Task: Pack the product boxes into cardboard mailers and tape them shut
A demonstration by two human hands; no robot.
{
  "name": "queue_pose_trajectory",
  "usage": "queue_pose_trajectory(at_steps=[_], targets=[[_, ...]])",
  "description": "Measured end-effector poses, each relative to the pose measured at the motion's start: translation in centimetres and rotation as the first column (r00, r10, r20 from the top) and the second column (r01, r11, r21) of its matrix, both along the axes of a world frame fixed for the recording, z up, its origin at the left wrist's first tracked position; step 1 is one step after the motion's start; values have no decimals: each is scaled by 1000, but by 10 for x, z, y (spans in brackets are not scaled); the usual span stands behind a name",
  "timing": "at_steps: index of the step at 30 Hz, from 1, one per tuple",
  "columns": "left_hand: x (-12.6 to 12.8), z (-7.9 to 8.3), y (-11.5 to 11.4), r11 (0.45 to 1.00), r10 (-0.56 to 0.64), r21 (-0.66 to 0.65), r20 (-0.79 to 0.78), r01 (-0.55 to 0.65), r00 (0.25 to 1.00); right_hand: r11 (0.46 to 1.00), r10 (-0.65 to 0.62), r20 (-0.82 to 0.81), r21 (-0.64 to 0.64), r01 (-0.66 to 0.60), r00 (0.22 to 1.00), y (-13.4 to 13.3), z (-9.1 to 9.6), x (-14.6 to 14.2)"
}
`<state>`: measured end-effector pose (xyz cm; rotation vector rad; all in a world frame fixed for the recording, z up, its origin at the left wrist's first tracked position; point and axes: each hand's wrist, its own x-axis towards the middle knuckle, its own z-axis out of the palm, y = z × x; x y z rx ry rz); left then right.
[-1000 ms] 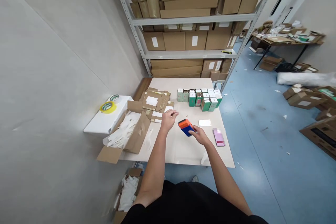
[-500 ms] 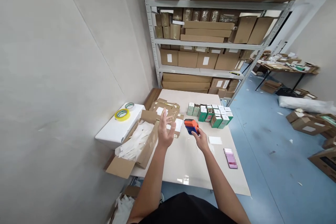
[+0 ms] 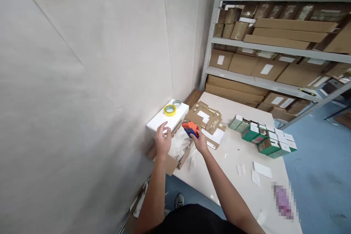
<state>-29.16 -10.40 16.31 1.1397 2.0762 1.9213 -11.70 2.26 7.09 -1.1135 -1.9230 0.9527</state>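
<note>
My right hand (image 3: 200,142) is closed around an orange and blue tape dispenser (image 3: 191,128), held above the cardboard box of white paper strips (image 3: 177,144). My left hand (image 3: 163,139) is open and holds nothing; its fingers are loosely bent and apart. It hovers beside the front of a white box (image 3: 153,124). On that white box lie a yellow tape roll (image 3: 166,112) and a smaller, pale tape roll (image 3: 177,103). Flattened cardboard (image 3: 212,122) with tape and labels on it lies just beyond my right hand.
Several green and white small boxes (image 3: 270,146) stand in a group at the table's right. White paper cards (image 3: 262,169) and a blurred-out purple object (image 3: 283,202) lie nearer me. A metal shelf (image 3: 246,45) with cardboard boxes rises behind the table; a wall (image 3: 115,62) borders the left.
My view has turned left, toward the wall and the white box. Both hands have moved left over the table, from near the flattened cardboard to the paper-filled box, the tape dispenser still in my right hand.
</note>
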Motion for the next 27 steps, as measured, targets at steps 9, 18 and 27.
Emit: queue_pose_trajectory(at_steps=[9, 18, 27], targets=[[-83, -27, -73, 985, 145, -105, 48, -139, 988, 997, 72, 355, 10, -81, 932, 7, -21, -160], [-108, -24, -103, 982, 158, -114, 69, -149, 985, 970, 17, 623, 181, -165, 782, 4, -22, -226], [-84, -28, -37, 993, -54, -98, 71, 61, 996, 971, 86, 216, 199, -130, 973, 12, 12, -153]])
